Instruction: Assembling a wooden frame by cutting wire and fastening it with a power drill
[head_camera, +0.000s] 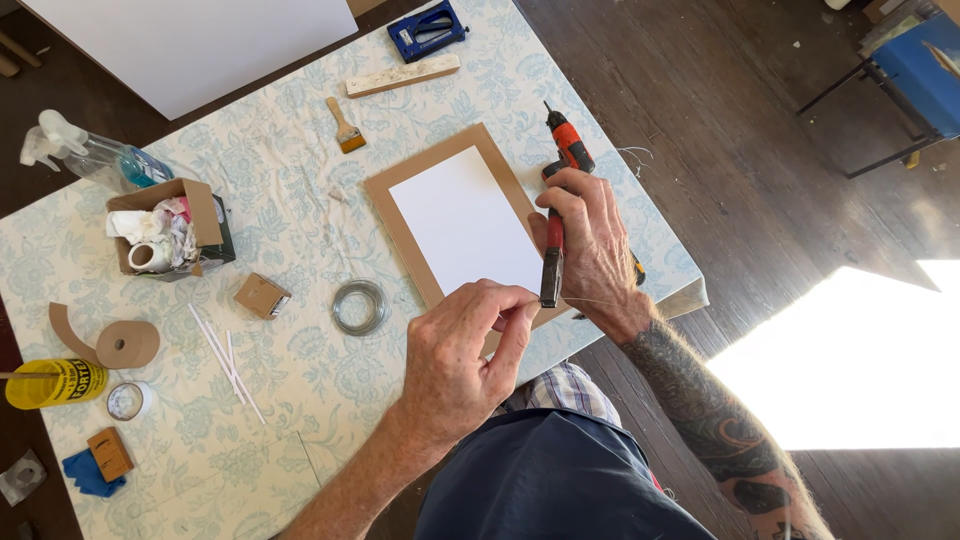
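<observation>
A brown backing board (400, 205) with a white sheet (465, 225) on it lies on the table, which is covered with a floral cloth (300, 180). My right hand (590, 240) rests over the board's right edge and grips pliers (550, 280) with red handles, dark jaws pointing toward me. My left hand (460, 365) hovers at the board's near corner. Its thumb and forefinger pinch something thin, apparently a fine wire, close to the jaws. A red and black cordless driver (568, 148) lies just beyond my right hand.
A wire coil (359, 306), small cardboard block (262, 296) and white sticks (225, 360) lie left of the board. Farther off are a paintbrush (345, 128), wooden strip (403, 75), blue stapler (428, 30), spray bottle (90, 158), box of rags (165, 228), paper tape roll (125, 344) and yellow can (55, 382).
</observation>
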